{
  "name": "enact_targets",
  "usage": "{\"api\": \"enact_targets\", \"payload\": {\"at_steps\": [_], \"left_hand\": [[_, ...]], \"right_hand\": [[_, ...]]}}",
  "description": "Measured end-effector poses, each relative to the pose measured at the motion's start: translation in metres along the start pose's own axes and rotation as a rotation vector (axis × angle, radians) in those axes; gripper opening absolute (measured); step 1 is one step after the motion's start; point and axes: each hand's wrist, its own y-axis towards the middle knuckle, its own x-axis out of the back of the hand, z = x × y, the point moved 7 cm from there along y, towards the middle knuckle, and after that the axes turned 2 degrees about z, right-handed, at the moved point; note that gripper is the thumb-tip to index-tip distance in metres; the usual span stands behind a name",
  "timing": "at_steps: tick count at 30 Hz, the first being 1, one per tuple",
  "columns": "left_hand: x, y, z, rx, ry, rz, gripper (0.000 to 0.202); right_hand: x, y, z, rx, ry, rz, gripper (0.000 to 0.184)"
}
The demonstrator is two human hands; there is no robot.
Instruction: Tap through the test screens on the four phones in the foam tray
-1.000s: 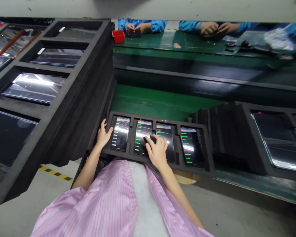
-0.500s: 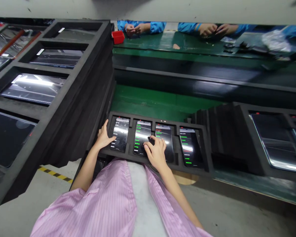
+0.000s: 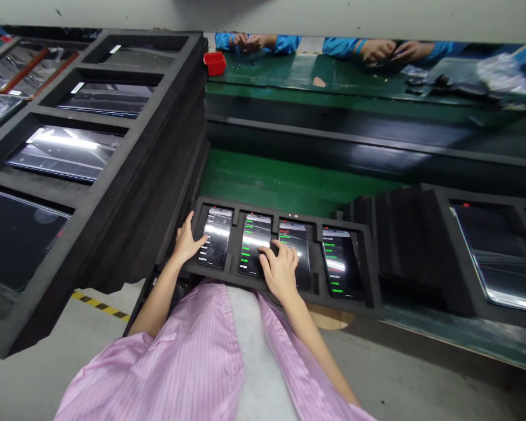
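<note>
A black foam tray [image 3: 263, 284] lies in front of me with several lit smartphones in its slots. My left hand [image 3: 186, 241] rests at the tray's left end, fingers spread, its thumb at the edge of the leftmost phone [image 3: 217, 237], which shows white text lines. Over the middle of the tray is my right hand [image 3: 281, 266], fingers apart and bent. Its fingertips hover at or touch the right edge of the second phone [image 3: 253, 240], which lists green lines. The third phone [image 3: 300, 248] is partly covered by this hand. At the right lies a fourth phone [image 3: 344, 266] with green and red lines.
A tall stack of black foam trays [image 3: 158, 158] holding dark phones stands at the left. Another tray stack [image 3: 438, 257] is at the right. Across the green bench [image 3: 263, 175], co-workers' hands [image 3: 379, 51] work near a red bin [image 3: 214, 63] and a clear plastic bag [image 3: 502, 73].
The whole view has shifted slightly. My right hand stays by the second phone with its fingers a little differently bent; my left hand keeps its place.
</note>
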Motion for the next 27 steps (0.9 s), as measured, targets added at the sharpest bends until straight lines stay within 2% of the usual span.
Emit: {"api": "enact_targets", "payload": {"at_steps": [7,10,13,19,22,27], "left_hand": [[-0.005,-0.009,0.010,-0.078,-0.031,0.162,0.113],[-0.003,-0.015,0.010,-0.040,-0.076,0.101,0.095],[-0.001,-0.019,0.002,-0.049,-0.057,0.025,0.080],[-0.005,-0.023,-0.002,-0.075,0.000,0.098,0.103],[-0.005,-0.024,0.000,-0.057,-0.010,0.104,0.103],[-0.002,-0.016,0.000,-0.005,-0.046,-0.033,0.091]], "right_hand": [[0.009,-0.005,0.003,0.086,0.117,-0.030,0.038],[0.011,-0.006,0.004,0.087,0.094,-0.034,0.035],[0.009,-0.005,0.006,0.097,0.070,-0.024,0.034],[0.008,-0.005,0.002,0.076,0.055,-0.049,0.035],[0.008,-0.006,0.002,0.076,0.043,-0.040,0.034],[0.008,-0.006,0.013,0.095,0.046,-0.030,0.035]]}}
